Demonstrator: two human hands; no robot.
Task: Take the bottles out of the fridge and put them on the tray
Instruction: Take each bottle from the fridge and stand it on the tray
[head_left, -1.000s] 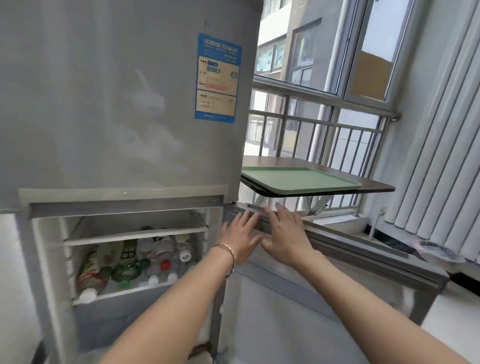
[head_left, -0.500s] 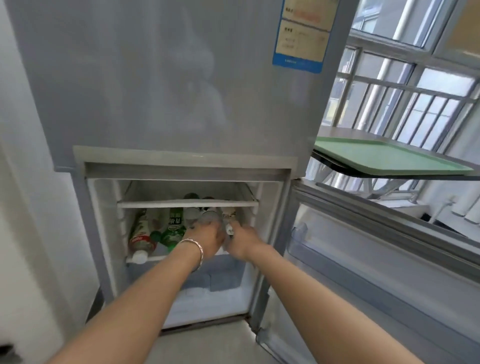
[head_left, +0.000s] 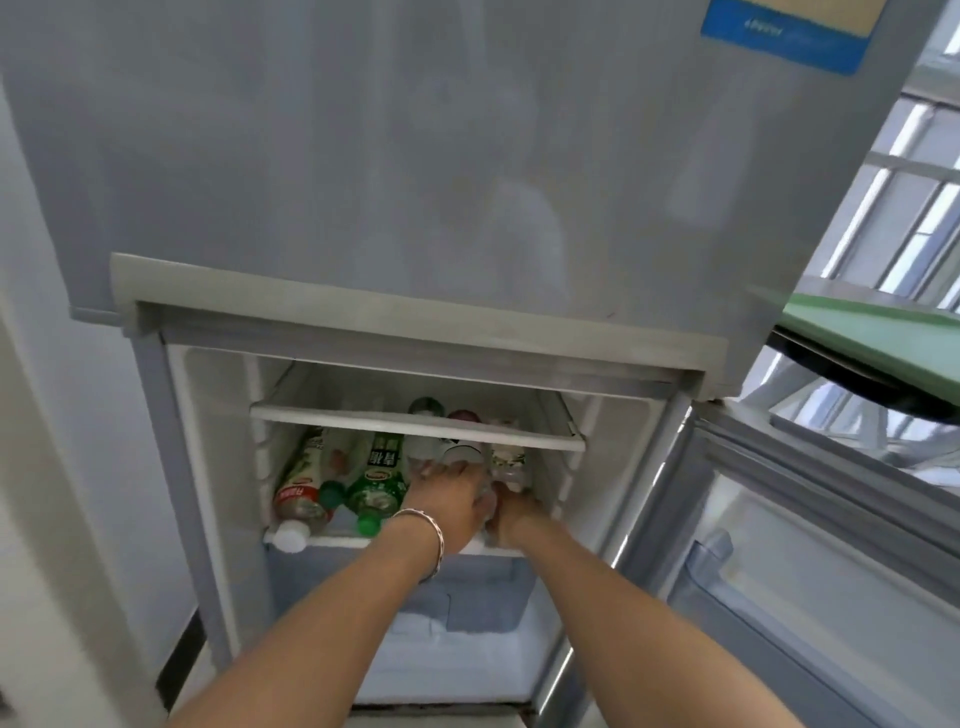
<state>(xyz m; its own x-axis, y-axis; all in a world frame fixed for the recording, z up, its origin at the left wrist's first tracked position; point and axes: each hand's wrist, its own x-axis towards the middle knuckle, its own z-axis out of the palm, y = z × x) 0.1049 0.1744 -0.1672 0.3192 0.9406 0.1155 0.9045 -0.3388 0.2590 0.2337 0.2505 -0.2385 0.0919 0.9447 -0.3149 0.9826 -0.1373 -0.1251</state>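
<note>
The fridge's lower compartment (head_left: 218, 467) stands open, with several bottles lying on its shelf (head_left: 337, 540). At the left lies a bottle with a red label and white cap (head_left: 298, 493), beside it a green bottle (head_left: 379, 483). Both hands reach into the right part of the shelf. My left hand (head_left: 449, 499), a bracelet on its wrist, is closed over a clear bottle (head_left: 457, 452). My right hand (head_left: 514, 514) grips another clear bottle (head_left: 508, 462) next to it. The green tray (head_left: 872, 327) shows at the right edge on a dark tabletop.
The open lower door (head_left: 810, 571) swings out to the right, under the tabletop. A white upper shelf (head_left: 415, 428) sits just above the bottles. A frosty drawer (head_left: 467, 597) lies below. A wall closes in on the left; a window with railings is at the right.
Both hands left the door edge and went into the lower compartment, closing on bottles at the right of the shelf. The view has dropped and moved closer to the fridge.
</note>
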